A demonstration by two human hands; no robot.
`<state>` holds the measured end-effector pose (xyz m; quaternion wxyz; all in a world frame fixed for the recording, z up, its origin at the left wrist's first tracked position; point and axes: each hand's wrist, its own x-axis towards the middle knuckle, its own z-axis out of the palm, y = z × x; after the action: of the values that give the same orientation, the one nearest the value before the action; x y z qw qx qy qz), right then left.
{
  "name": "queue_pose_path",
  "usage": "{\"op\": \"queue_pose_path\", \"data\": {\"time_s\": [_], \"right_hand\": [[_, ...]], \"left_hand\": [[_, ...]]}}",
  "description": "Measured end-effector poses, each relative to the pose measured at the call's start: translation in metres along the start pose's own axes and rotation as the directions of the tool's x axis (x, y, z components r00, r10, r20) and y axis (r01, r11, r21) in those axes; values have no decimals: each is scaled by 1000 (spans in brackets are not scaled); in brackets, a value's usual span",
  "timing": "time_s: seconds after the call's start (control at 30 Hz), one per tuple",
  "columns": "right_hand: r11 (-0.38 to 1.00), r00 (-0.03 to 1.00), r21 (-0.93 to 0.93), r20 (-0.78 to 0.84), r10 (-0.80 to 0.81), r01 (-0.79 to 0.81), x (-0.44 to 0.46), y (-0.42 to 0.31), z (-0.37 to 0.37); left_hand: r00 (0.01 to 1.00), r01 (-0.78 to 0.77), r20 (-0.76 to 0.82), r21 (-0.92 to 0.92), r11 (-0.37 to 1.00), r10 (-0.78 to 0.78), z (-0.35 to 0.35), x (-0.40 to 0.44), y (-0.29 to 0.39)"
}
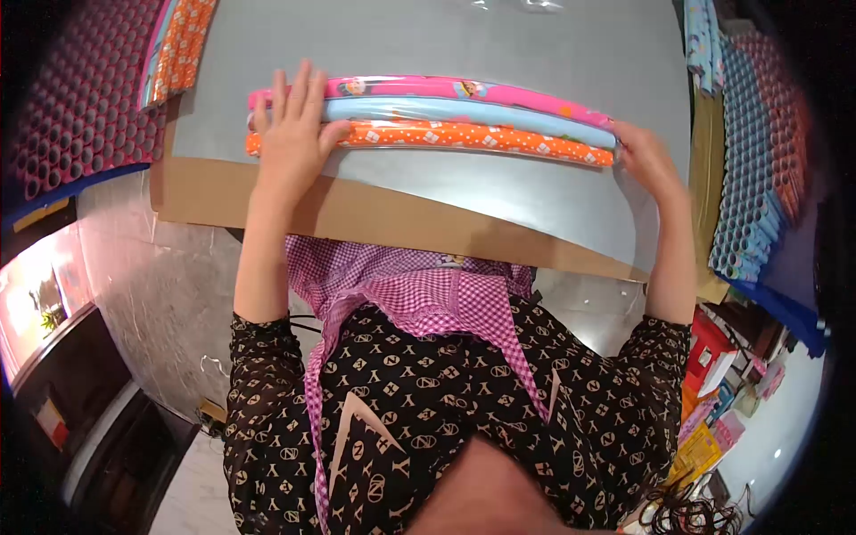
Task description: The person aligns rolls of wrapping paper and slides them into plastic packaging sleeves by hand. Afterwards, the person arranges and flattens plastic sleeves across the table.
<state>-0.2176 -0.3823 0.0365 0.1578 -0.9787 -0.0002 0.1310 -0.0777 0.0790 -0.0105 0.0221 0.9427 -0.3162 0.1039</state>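
Observation:
Three rolls of wrapping paper lie side by side across the grey tabletop, under shiny clear film: a pink roll (406,86) with cartoon figures, a light blue roll (410,110) in the middle, and an orange roll (464,135) with white dots and squares nearest me. My left hand (292,134) rests flat over their left end, fingers stretched out. At the right end, the fingers of my right hand (649,159) are closed around the tips of the rolls; part of that grip is hidden.
Stacked pink rolls (85,98) fill the far left, with a finished-looking orange bundle (185,49) beside them. Blue rolls (749,169) are piled at the right. Brown cardboard (392,209) lines the near edge of the grey work surface (428,40).

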Motion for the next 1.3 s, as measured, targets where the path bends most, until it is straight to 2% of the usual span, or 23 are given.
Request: {"op": "queue_pose_path", "data": {"time_s": [0.1, 0.13, 0.2, 0.23, 0.3, 0.33, 0.4, 0.43, 0.6, 0.7, 0.77, 0.83, 0.9, 0.93, 0.97, 1.03, 1.13, 1.2, 1.23, 1.3], "right_hand": [[999, 999, 13, 4, -33, 33, 0, 7, 2], [1000, 1000, -7, 4, -20, 20, 0, 7, 1], [998, 999, -33, 2, -46, 46, 3, 11, 4], [999, 1000, -30, 14, -15, 15, 3, 19, 8], [999, 1000, -32, 30, -10, 11, 6, 27, 9], [998, 999, -61, 47, 15, -12, 7, 28, 9], [995, 998, -93, 61, 26, -21, 6, 23, 6], [997, 998, -75, 55, 38, -34, 4, 16, 2], [999, 999, -31, 46, 13, -12, 6, 19, 4], [995, 997, -95, 73, 39, -32, 6, 15, 1], [999, 995, -4, 78, 55, -55, 6, 11, 1], [998, 996, -30, 66, 62, -61, 5, -1, -3], [996, 995, 22, 53, -84, 83, 9, 19, 7], [999, 996, 11, 84, -42, 41, 9, 10, 1], [1000, 994, 3, 111, -1, 0, 11, -3, -5], [998, 993, -15, 102, -56, 57, 16, 4, 0], [998, 998, 30, 27, -56, 56, 8, -2, 4], [999, 994, 38, 109, -19, 15, 9, -13, -4], [999, 995, 37, 100, -12, 8, 11, -9, -3], [996, 983, 85, 176, -45, 31, 15, 0, 2]], "left_hand": [[992, -87, 81, -123, 989, 97, -14, -2, 29], [995, -61, 75, -109, 992, 70, -13, -1, 37], [984, -157, 56, -165, 974, 168, -8, -4, 45], [989, -127, 55, -148, 981, 136, -8, -4, 50], [979, -190, 25, -243, 951, 202, -7, -3, 59], [983, -170, 25, -232, 958, 181, -8, -3, 63], [956, -286, -37, -344, 894, 292, -8, 0, 73], [949, -315, -117, -326, 892, 292, -6, 1, 74], [954, -297, -124, -283, 912, 272, -13, 13, 72], [947, -316, -136, -256, 913, 290, -12, 24, 72], [950, -313, -87, -226, 923, 301, -8, 32, 75], [950, -313, -60, -243, 918, 308, -3, 37, 74], [954, -287, 0, -281, 916, 299, 1, 37, 76], [954, -277, 24, -302, 912, 298, 1, 41, 72], [953, -288, 11, -275, 917, 303, 2, 43, 71], [938, -338, -20, -264, 903, 346, 0, 46, 71], [940, -340, -37, -197, 919, 340, -4, 41, 71], [942, -334, -37, -161, 929, 333, -6, 39, 69], [943, -331, -31, -154, 931, 330, -8, 39, 68], [941, -338, -37, -151, 929, 336, -7, 41, 65]]}}
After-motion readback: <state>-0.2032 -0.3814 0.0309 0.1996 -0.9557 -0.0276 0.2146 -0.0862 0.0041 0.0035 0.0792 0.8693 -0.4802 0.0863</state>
